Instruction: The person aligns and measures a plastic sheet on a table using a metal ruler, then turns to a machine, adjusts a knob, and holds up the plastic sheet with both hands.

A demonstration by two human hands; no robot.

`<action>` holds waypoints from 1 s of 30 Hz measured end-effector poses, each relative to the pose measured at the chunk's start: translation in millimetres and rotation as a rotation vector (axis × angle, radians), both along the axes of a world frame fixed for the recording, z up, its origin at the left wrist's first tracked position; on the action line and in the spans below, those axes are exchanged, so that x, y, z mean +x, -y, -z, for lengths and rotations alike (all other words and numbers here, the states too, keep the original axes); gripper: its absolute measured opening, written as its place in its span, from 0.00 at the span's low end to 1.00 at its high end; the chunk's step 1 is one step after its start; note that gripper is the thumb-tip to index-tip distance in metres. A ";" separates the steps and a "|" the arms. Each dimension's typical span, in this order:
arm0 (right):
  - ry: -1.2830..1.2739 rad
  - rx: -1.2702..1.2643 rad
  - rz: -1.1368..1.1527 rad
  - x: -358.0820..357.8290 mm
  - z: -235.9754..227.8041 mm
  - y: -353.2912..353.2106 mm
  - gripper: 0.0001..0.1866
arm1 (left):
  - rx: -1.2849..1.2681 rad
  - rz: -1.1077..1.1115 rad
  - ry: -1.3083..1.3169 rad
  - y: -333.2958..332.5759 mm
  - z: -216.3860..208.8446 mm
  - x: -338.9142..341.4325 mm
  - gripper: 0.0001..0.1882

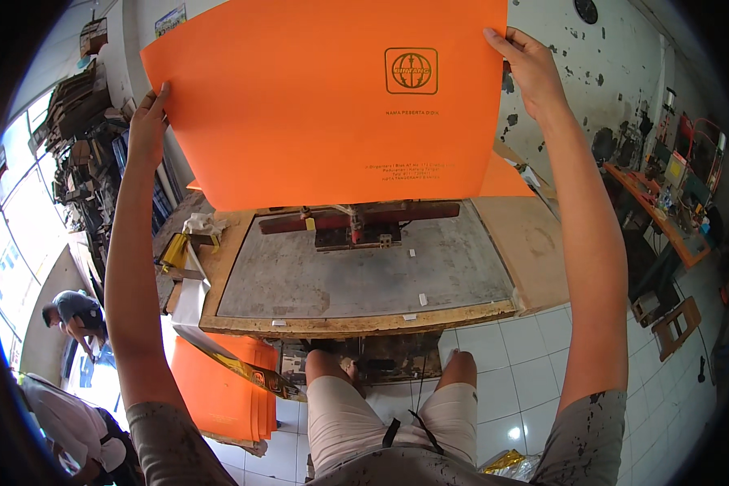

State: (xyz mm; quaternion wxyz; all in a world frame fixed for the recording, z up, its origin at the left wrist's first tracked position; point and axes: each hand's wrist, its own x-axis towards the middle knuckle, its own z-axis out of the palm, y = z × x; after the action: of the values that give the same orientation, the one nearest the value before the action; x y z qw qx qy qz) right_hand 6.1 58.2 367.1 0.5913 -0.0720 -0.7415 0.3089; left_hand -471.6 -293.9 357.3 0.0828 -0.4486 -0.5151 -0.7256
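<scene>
1 orange sheet [324, 97], held up at arm's length in front of the head cam, well above the counter [535, 243]. Stiff card, smooth matte, rectangular, tilted a bit; dark round globe-type emblem upper right w/ small lines of print below (too small to make out). 2 hands on it: left hand [148, 125] pinches the left edge, right hand [526, 65] grips the top right corner, both closed on the card, far apart.

Below: 1 wooden-framed printing screen [356, 275], grey mesh, flat, worn frame w/ paint stains; 1 red-handled squeegee [356, 217] lying across its far end. Few small white tape bits on the mesh. 1 stack of more orange sheets [219, 389] low at left, near the white tiled floor [526, 356]. 2 other people [73, 312] at far left (bent over, partly cut off). Cluttered shelves [81, 138] beyond.
</scene>
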 end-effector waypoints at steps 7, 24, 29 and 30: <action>-0.035 0.073 -0.001 2.4 -16.4 -11.8 0.18 | 0.027 -0.013 0.013 -9.9 -13.5 -1.9 0.22; 0.005 -0.102 0.064 7.4 -46.4 36.4 0.12 | 0.039 -0.012 -0.019 -16.3 -42.0 -14.0 0.25; -0.007 0.006 0.016 9.2 -41.8 -1.3 0.15 | 0.026 0.003 -0.020 -9.7 -39.9 -11.1 0.25; -0.004 0.111 -0.019 12.0 -40.2 -20.6 0.18 | 0.025 0.005 -0.024 -11.5 -39.9 -8.0 0.25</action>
State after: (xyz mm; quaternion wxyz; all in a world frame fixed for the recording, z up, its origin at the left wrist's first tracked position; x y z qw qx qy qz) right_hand 18.1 78.9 407.3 0.5930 -0.0316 -0.7568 0.2731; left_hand -479.5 -282.4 397.2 0.0928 -0.4573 -0.5038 -0.7269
